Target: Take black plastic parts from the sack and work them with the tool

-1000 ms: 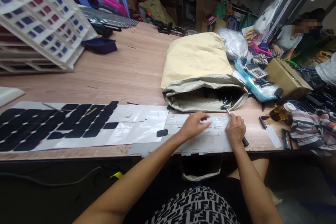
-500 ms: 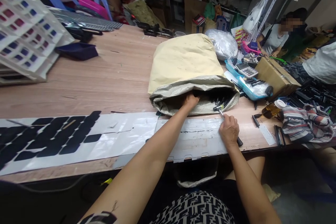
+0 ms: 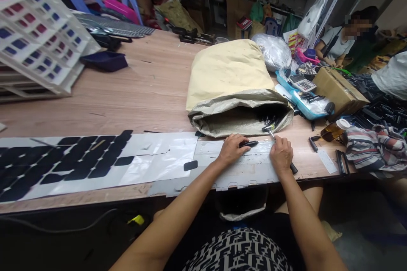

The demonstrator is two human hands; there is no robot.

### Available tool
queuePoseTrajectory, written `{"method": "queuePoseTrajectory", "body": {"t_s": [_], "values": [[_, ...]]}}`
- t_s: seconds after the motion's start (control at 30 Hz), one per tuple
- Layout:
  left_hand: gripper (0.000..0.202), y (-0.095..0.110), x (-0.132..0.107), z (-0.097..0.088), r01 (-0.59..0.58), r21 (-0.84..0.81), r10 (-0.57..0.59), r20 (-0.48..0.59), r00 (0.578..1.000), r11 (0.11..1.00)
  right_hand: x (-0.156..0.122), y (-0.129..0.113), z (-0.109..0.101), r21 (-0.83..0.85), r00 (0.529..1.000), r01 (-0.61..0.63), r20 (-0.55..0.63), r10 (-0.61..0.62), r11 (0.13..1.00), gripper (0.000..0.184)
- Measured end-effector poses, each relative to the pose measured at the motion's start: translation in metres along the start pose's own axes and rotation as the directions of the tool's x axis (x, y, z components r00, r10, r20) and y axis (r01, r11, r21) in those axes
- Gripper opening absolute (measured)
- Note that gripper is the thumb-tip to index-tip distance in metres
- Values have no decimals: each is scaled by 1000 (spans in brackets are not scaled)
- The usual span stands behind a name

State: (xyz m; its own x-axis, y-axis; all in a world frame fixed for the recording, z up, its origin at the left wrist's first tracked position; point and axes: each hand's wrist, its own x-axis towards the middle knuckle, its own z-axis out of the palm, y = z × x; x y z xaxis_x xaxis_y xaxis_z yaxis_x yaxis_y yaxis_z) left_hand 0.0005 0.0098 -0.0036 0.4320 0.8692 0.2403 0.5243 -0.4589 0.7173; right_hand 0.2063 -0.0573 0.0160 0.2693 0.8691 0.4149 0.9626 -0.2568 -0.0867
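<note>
My left hand [image 3: 231, 149] is closed on a thin black rod-like part [image 3: 249, 144] and holds it flat over a grey plastic strip [image 3: 241, 169] at the table's front edge. My right hand [image 3: 281, 154] grips a small hammer [image 3: 271, 132] with a black handle; its metal head points toward the mouth of a tan woven sack [image 3: 233, 89]. The sack lies on its side just behind my hands, open toward me, with several black parts showing inside.
A long white sheet with rows of black pads [image 3: 79, 159] lies to the left. White sorting racks [image 3: 34, 29] stand at the far left. A calculator [image 3: 300, 81], a cardboard box [image 3: 340, 89] and a striped cloth [image 3: 375, 146] crowd the right. Another person [image 3: 346, 40] sits at the back right.
My left hand went from the strip into the sack's mouth, then came back out holding a black part and set it on the strip. My right hand stayed put with the hammer.
</note>
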Motion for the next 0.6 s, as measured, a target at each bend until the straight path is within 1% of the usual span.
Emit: {"method": "queuePoseTrajectory", "body": {"t_s": [0.07,0.13,0.23,0.3,0.37,0.43,0.6], "values": [[19,-2,2,2,-7,10,7,1,1000,1000,3,3,-4,92,999,-35,31,33,995,34],[19,-3,4,2,-16,26,16,8,1000,1000,2,7,-10,238,995,-91,58,80,967,35],[20,-3,4,1,-17,35,16,8,1000,999,-9,12,-21,481,990,-136,87,107,866,34],[20,-3,4,1,-3,32,3,11,1000,999,-21,11,-29,596,988,-146,128,86,790,33],[19,-3,4,1,10,29,-10,15,1000,1000,-32,7,-36,655,985,-154,164,60,740,32],[20,-3,4,1,19,30,-19,19,1000,999,-41,1,-41,678,986,-139,165,35,722,31],[21,-2,5,1,22,45,-23,26,999,999,-48,-9,-45,675,995,-29,92,-45,737,30]]}}
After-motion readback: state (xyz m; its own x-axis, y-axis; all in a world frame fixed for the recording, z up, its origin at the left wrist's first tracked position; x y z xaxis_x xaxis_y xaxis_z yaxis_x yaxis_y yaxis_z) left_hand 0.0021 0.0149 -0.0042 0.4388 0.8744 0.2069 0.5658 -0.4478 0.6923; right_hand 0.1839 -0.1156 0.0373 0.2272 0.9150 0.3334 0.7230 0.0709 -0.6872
